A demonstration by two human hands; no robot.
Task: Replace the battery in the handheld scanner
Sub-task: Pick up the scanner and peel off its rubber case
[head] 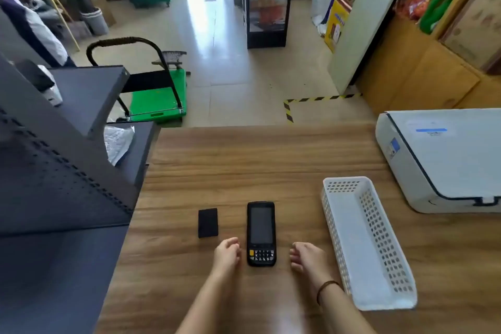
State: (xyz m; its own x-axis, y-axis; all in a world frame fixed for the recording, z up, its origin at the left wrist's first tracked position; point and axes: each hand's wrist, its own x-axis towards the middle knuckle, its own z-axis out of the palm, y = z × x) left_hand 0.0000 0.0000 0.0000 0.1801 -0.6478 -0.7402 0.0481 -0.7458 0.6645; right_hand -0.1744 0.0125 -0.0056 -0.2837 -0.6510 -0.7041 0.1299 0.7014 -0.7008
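A black handheld scanner (261, 232) lies face up on the wooden table (244, 160), its dark screen above and its keypad toward me. A flat black battery (208, 222) lies on the table a little to its left. My left hand (226, 254) rests on the table just left of the scanner's keypad, fingers loosely curled and holding nothing. My right hand (305, 257) rests just right of the keypad, fingers also loosely curled and empty, a thin bracelet on its wrist. Neither hand touches the scanner.
A white perforated plastic basket (385, 252) stands empty to the right of my right hand. A white printer-like machine (444, 160) sits at the table's far right. Dark metal shelving (67, 171) borders the table on the left. A green cart (157, 100) stands on the floor beyond.
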